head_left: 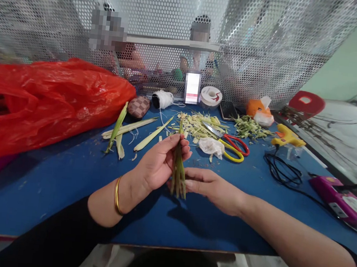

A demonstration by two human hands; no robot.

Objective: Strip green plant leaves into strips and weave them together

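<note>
A small bundle of green stalks (178,177) stands upright over the front middle of the table, its lower ends fanned out. My left hand (160,160) is closed around its upper part, pinching it between thumb and fingers; a gold bangle circles that wrist. From the right, my right hand (209,187) grips the lower part, thumb in front and some fingertips hidden behind the stalks. Just beyond lie pale chopped pieces (195,124), scissors (228,143) with red and yellow handles, and a crumpled white tissue (211,147).
Husk-like green leaves (152,137) and a red plastic bag (57,103) are on the left. White thread (164,99), a ribbon roll (211,97) and a lit phone (192,88) line the back. A yellow glue gun (288,136) and purple power strip (340,199) with cables lie right.
</note>
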